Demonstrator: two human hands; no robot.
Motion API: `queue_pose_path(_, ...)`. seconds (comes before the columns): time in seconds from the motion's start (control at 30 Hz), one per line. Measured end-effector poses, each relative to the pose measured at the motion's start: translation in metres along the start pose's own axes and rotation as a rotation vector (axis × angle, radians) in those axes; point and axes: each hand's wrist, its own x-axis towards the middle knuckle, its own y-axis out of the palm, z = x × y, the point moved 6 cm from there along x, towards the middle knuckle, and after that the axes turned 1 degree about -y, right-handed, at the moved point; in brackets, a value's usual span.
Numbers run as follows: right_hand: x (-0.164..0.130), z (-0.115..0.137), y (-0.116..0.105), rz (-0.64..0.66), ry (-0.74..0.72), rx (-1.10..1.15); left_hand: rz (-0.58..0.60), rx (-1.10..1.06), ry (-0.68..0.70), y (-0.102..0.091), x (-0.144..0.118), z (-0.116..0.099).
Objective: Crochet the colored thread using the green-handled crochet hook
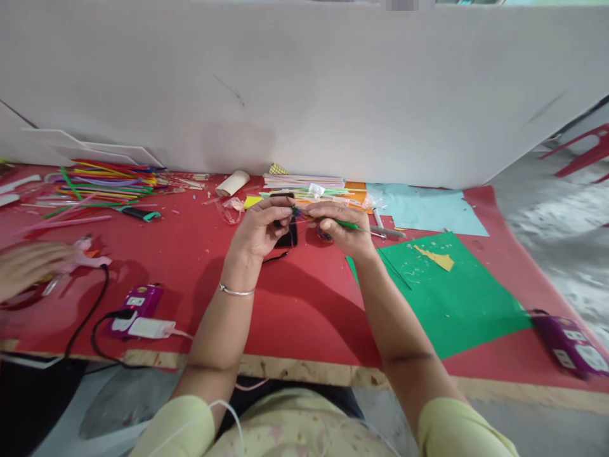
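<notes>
My left hand (pixel 259 227) is closed, its fingertips pinching a small dark, multicoloured piece of threadwork (pixel 297 211) too fine to make out clearly. Wrapped in the fingers of my right hand (pixel 341 227) is a slim green-handled tool (pixel 347 225), its tip hidden near the threadwork. Both hands are raised over the red table, fingertips close together. A small round bundle of coloured thread (pixel 324 235) shows below my right fingers. Behind my left hand lies a black phone-like object (pixel 288 238), partly covered.
A green sheet (pixel 469 301) with yellow scrap lies right. Straws and sticks (pixel 107 181) are heaped back left. Purple power boxes (pixel 143 301) with cables sit near the front edge. Another person's hand (pixel 31 266) holds a pink glue gun (pixel 85 257) at left. A white board stands behind.
</notes>
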Motion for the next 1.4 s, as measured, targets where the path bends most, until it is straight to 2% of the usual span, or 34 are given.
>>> queue_pose_path(0.4,0.002,0.002,0.0,0.025,0.081,0.016,-0.018,-0.003,0.007,-0.002,0.001,0.001)
queue_pose_path(0.53,-0.006,-0.009,0.003,-0.039,0.198,0.149,-0.007,0.007,0.021,-0.001,0.001,0.001)
queue_pose_path(0.73,-0.015,-0.033,0.018,-0.167,0.391,0.415,0.014,-0.004,0.049,0.002,0.0,0.003)
queue_pose_path(0.9,-0.015,-0.041,0.03,-0.295,0.424,0.548,-0.04,0.0,0.105,0.009,-0.001,0.007)
queue_pose_path(1.0,-0.019,-0.046,0.03,-0.429,0.431,0.495,-0.145,0.04,0.211,0.01,0.0,0.014)
queue_pose_path(1.07,-0.023,-0.047,0.026,-0.499,0.442,0.395,-0.303,0.101,0.381,0.006,-0.004,0.015)
queue_pose_path(1.17,-0.023,-0.039,0.022,-0.472,0.399,0.157,-0.402,0.226,0.513,0.007,-0.007,0.017)
queue_pose_path(1.23,-0.021,-0.032,0.02,-0.444,0.339,0.029,-0.405,0.225,0.501,0.007,-0.006,0.019)
queue_pose_path(1.33,-0.02,-0.029,0.018,-0.464,0.277,-0.011,-0.357,0.105,0.387,0.007,-0.001,0.023)
queue_pose_path(1.4,-0.02,-0.028,0.019,-0.465,0.238,-0.023,-0.338,0.056,0.366,0.008,0.0,0.024)
